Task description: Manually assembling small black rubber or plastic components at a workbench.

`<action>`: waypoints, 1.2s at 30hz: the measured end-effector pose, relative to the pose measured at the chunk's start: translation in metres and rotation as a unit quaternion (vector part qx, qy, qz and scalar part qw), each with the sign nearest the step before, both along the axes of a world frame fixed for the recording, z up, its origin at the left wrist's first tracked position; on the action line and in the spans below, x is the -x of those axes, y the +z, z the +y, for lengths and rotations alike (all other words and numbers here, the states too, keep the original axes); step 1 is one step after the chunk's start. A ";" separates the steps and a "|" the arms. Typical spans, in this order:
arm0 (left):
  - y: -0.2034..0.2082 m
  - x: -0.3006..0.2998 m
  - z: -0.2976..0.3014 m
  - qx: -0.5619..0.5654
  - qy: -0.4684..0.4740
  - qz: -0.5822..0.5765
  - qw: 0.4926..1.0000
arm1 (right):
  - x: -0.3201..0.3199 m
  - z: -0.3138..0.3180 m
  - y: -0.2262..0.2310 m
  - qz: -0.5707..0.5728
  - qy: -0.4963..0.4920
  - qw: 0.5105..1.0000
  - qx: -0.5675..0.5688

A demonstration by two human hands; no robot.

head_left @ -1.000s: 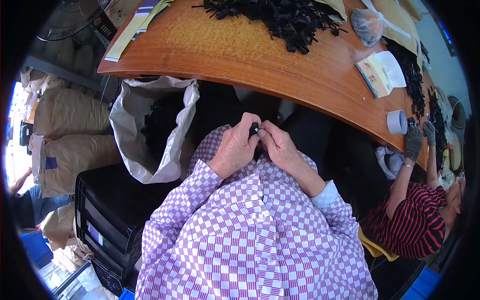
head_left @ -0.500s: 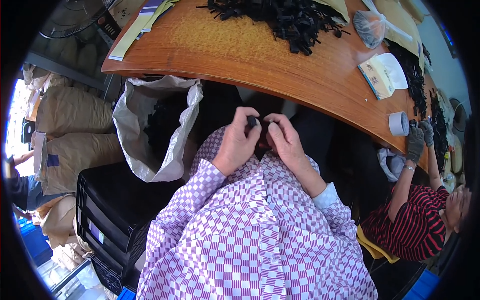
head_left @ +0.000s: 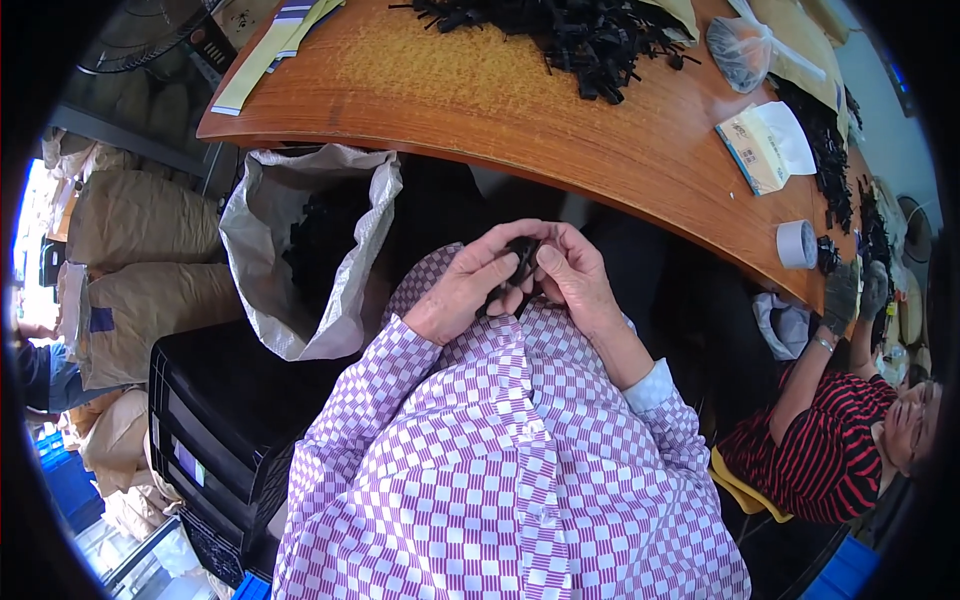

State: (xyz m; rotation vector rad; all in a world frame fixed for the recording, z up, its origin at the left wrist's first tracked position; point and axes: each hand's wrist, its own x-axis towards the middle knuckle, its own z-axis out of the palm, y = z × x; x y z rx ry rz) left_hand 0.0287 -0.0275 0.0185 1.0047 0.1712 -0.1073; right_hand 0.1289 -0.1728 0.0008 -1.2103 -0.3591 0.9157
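1. Dark piece (head_left: pixel 524 252): I find it between my two hands, over the lap and short of the table (head_left: pixel 450 115). Curled fingers cover much of it, so its outline is unclear.
2. Left hand (head_left: pixel 462 288): this grip is closed on the dark piece, thumb uppermost, presumably to steady it.
3. Right hand (head_left: pixel 578 280): thumb and bent fingers meet the piece's right side; I cannot tell whether this grip pinches or merely rests there. The hands sit close together, I judge, because the part is small.
4. White sack (head_left: pixel 375 215): open-mouthed at the left, with dark contents; its position appears convenient to my left hand.
5. Black pile (head_left: pixel 590 50): loose strips on the table beyond the hands. Nearby, toward the right, are a tied clear bag (head_left: pixel 738 55), a paper packet (head_left: pixel 752 150) and a tape roll (head_left: pixel 796 245).
6. Obstructions: the table's edge separates my hands from the pile; the sack's rim rises at left, above a black crate (head_left: pixel 205 385). A co-worker (head_left: pixel 835 440) occupies the right, well apart.
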 end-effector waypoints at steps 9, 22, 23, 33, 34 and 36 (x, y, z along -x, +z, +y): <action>-0.002 0.000 -0.001 -0.079 0.004 0.002 0.997 | -0.002 -0.002 -0.008 -0.037 0.007 0.999 0.024; -0.009 0.006 -0.006 -0.365 0.160 -0.082 0.913 | 0.013 0.007 0.036 0.005 0.063 0.996 0.063; -0.009 0.007 -0.007 -0.364 0.161 -0.083 0.914 | 0.016 0.010 0.036 -0.018 0.061 0.995 0.076; -0.007 0.004 -0.008 -0.402 0.196 -0.116 0.887 | 0.015 0.015 0.028 -0.016 0.071 0.994 0.077; -0.006 0.004 -0.008 -0.397 0.196 -0.109 0.890 | 0.016 0.015 0.027 -0.026 0.068 0.994 0.079; -0.005 0.002 -0.011 -0.400 0.214 -0.115 0.884 | 0.016 0.017 0.026 -0.036 0.062 0.994 0.080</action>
